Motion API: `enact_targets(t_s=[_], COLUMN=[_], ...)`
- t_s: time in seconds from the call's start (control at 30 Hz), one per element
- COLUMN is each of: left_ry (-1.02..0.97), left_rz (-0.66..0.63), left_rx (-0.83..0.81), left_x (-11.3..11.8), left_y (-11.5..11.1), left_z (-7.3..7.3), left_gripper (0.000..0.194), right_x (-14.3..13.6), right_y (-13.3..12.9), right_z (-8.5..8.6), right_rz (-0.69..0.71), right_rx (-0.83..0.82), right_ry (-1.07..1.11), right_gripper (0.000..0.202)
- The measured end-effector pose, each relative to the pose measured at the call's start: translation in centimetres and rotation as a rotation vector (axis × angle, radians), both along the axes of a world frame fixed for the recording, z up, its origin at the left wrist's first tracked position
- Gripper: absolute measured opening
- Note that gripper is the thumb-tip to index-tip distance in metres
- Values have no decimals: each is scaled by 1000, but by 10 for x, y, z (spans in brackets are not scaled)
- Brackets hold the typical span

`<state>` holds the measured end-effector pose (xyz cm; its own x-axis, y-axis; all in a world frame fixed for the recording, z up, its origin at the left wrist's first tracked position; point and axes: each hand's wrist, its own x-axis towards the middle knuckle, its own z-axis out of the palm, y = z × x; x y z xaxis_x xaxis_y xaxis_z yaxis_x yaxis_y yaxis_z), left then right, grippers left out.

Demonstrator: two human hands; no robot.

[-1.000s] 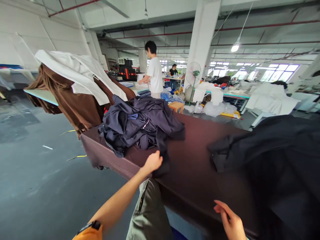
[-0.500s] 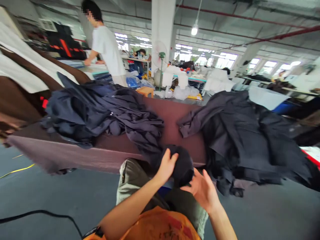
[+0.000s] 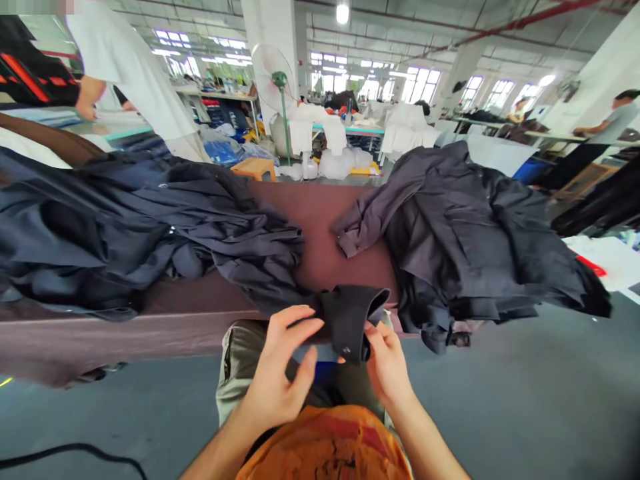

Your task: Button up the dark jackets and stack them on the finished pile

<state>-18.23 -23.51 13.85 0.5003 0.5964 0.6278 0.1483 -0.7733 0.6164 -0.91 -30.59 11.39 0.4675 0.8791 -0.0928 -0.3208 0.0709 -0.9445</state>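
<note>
A dark sleeve cuff [image 3: 350, 320] with a small round button points its opening to the right, above my lap. My right hand [image 3: 387, 363] pinches the lower edge of that opening. Just left of the cuff is my left hand [image 3: 285, 367], fingers apart and holding nothing. The sleeve runs back to a heap of dark navy garments [image 3: 165, 233] on the left of the table. Another pile of dark garments [image 3: 465, 233] lies on the right, one sleeve stretched toward the middle.
A brown cloth-covered table [image 3: 320, 200] stands before my knees. Beyond it are a wooden stool [image 3: 256, 168], a standing fan [image 3: 281, 87] and plastic bags [image 3: 345, 163]. A person in a white shirt [image 3: 130, 73] works at the left. A black cable [image 3: 75, 450] lies on the floor.
My left hand has let go of the cuff and moved left, its fingers spread. My right hand has closed on the cuff's edge. The cuff now stands open toward the right; the view has turned right.
</note>
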Motion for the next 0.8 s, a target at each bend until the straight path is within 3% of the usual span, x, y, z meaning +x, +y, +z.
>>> enact_targets(t_s=[0.07, 0.13, 0.33, 0.43, 0.5, 0.53, 0.57, 0.63, 0.7, 0.8], left_ry=[190, 294, 218, 173, 168, 186, 206, 228, 205, 146], left_rz=[-166, -234, -301, -267, -234, -221, -211, -180, -119, -113], left_rx=[155, 225, 154, 35, -87, -143, -185, -223, -229, -236], left_x=[-4, -2, 3, -1, -1, 0, 2, 8, 16, 26], left_y=[-5, -4, 6, 5, 5, 5, 5, 4, 2, -4], left_z=[17, 30, 46, 44, 41, 39, 37, 33, 29, 27], left_gripper=[51, 57, 55, 44, 41, 41, 41, 46, 51, 59], right_x=[-2, -5, -5, -3, -3, -2, -2, -2, 1, 19], right_y=[-4, -7, -7, -8, -9, -9, -9, -6, -1, -4], right_z=[15, 27, 36, 40, 47, 52, 57, 66, 72, 72], right_rz=[7, 47, 75, -123, -306, -334, -300, -97, 113, 258], right_rx=[37, 67, 18, 63, 188, 262, 325, 344, 185, -76], right_ry=[-31, -94, -464, -781, -980, -1063, -1133, -1238, -1269, -1180], right_gripper=[37, 36, 52, 43, 24, 15, 12, 21, 24, 27])
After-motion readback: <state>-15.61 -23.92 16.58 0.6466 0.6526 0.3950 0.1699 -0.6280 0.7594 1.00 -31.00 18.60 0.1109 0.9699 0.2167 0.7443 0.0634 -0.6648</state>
